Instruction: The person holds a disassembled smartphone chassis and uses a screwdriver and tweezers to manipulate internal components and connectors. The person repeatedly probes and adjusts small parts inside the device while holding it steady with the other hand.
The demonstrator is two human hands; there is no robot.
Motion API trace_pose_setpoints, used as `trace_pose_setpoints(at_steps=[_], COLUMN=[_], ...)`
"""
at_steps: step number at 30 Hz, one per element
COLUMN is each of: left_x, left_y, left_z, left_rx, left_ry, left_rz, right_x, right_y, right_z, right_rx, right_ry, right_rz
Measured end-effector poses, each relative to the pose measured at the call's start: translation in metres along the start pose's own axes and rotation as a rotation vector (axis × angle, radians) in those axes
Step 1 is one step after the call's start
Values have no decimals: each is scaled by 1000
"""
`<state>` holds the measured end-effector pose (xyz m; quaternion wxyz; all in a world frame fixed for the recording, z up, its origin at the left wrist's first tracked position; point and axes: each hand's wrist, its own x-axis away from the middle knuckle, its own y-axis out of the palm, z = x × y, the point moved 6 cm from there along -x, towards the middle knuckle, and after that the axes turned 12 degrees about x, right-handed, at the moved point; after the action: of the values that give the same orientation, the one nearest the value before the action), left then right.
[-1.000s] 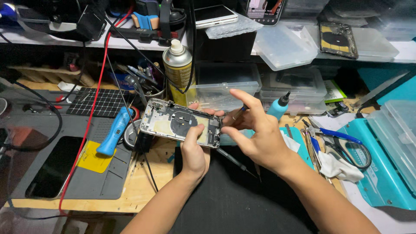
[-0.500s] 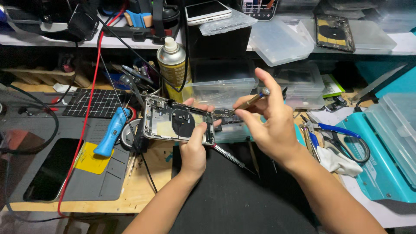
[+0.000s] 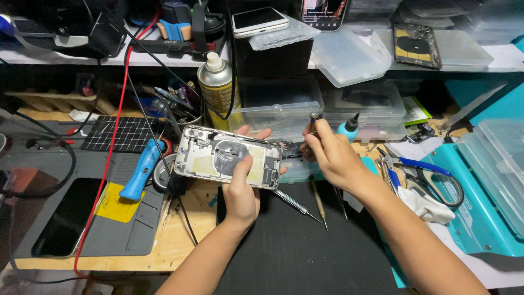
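Gripping opened phone (image 3: 226, 158), right hand (image 3: 330, 158) seemingly pinching screwdriver (image 3: 312, 124).

Hidden, cropped or too small to tell – phone repair at the tabletop

L hand (image 3: 240, 194) covered the middle-bottom of the opened phone housing (image 3: 226, 157); its fingers behind the far edge showed only as tips. R hand (image 3: 330, 155) hid most of the small screwdriver (image 3: 313, 123), so only the top cap showed, and the tip and its contact pt w/ the housing's right end couldn't be made out. Tiny parts inside the housing too small to tell. Both forearms ran out of frame at the bottom. Teal case (image 3: 491, 218) and clear box (image 3: 499, 164) cut off at the right edge. Phone on shelf (image 3: 323, 12) cropped by the top edge.
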<state>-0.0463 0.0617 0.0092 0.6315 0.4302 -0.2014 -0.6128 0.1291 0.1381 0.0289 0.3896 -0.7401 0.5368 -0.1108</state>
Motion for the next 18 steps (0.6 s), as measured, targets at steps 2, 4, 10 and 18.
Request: trace_pose_setpoints(at_steps=[2,4,10,18], left_x=[0,0,3,4], left_y=[1,2,6,7], left_z=[-1,-2,-3,-3], left_rx=[-3,-24,-11,-69], left_ry=[-33,-66,-66,-34], left_rz=[-1,-4,-28,-39], right_x=[1,3,21,36], right_y=[-2,-8,-31,-43], right_z=[1,-3,-29,-46], right_rx=[-24,-45,-129,-308], right_ry=[12,-17,-195,-258], right_rz=[23,71,227,297])
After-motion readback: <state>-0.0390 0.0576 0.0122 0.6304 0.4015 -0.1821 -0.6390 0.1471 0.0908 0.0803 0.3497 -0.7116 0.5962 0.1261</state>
